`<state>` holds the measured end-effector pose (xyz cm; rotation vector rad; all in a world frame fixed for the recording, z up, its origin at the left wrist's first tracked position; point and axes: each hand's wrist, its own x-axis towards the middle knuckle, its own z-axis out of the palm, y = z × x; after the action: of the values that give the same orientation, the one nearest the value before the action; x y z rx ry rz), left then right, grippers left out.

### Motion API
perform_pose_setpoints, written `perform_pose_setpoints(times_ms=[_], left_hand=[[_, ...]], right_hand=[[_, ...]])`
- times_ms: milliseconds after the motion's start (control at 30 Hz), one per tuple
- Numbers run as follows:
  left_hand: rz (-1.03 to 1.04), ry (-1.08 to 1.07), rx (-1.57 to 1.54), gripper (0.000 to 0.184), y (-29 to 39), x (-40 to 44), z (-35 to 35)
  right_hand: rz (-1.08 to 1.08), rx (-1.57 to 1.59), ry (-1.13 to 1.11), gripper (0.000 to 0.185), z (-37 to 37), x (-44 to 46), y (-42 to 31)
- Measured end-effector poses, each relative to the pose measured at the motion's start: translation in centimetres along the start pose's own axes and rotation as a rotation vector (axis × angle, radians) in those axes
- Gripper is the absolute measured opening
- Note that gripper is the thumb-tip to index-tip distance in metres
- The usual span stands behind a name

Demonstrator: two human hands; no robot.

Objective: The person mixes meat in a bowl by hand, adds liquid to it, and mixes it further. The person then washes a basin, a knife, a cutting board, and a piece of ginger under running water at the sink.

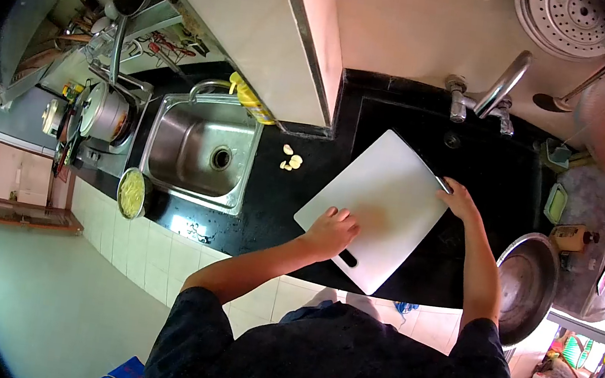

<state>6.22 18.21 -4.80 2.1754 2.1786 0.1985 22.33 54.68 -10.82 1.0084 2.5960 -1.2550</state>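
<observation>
A white cutting board point(386, 192) lies at a slant on the black counter point(271, 192), its handle slot toward me. My left hand point(332, 233) rests on the board's near left part with its fingers curled; whether anything is under them is hidden. At the board's right edge my right hand point(458, 200) is closed around the handle of a knife point(442, 184), whose blade runs along the board's upper right edge. Several pale peeled cloves point(292, 162) sit on the counter left of the board.
A steel sink point(197, 145) is on the left, with a bowl of shredded food point(132, 193) beside it and pots point(104, 113) beyond. A faucet point(503, 85) is at the back; a large metal basin point(525, 287) stands at the right.
</observation>
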Motion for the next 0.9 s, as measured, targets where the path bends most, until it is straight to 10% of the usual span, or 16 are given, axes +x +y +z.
perform_pose_setpoints(times_ms=[900], left_hand=[[0.186, -0.407, -0.236, 0.032, 4.7, 5.1, 0.3]], right_hand=[[0.059, -0.208, 0.075, 0.048, 0.8, 2.8, 4.2]])
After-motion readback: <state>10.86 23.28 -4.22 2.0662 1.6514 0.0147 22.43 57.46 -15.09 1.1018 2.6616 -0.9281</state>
